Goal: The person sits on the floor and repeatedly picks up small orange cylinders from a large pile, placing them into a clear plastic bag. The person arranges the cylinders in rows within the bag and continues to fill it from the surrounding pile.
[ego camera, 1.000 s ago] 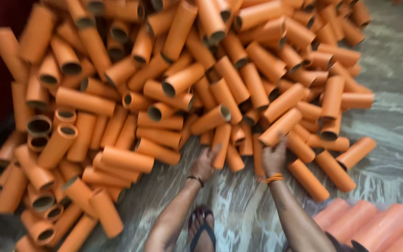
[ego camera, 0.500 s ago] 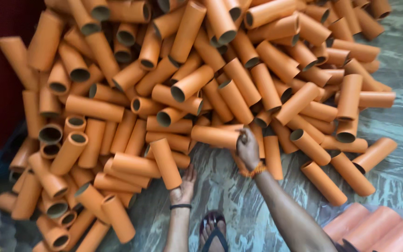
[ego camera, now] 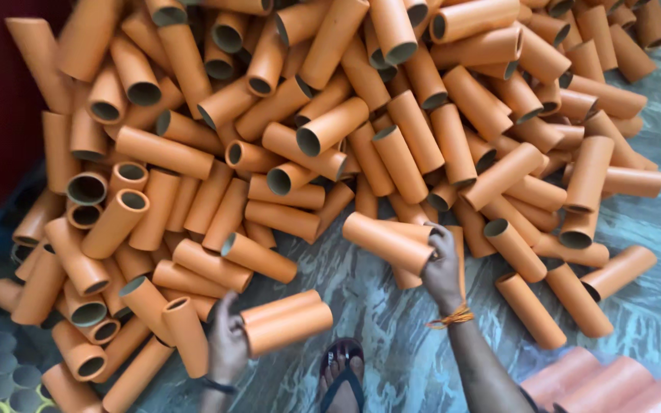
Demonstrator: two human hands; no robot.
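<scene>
On the floor at the foot of the big heap of orange tubes (ego camera: 361,115), in the head view, I see both hands loaded. The left hand (ego camera: 227,344) has its grip wrapped round the end of two tubes (ego camera: 284,321) lying side by side, held low, just off the marbled green floor (ego camera: 652,321). The right hand (ego camera: 443,269) is clamped on the end of a single tube (ego camera: 388,241), pulled up at the edge of the pile, its far end close against the neighbours.

Risks as I read them: that left grip spans two round tubes with one hand, so the outer one could roll free and drop. The right tube sits close against others in the heap; drawing it out may loosen those above and send some rolling down toward the sandalled foot (ego camera: 342,371) right below. Loose tubes near the foot also look like a stepping hazard. Pinker tubes (ego camera: 613,386) lie bottom right, well apart.
</scene>
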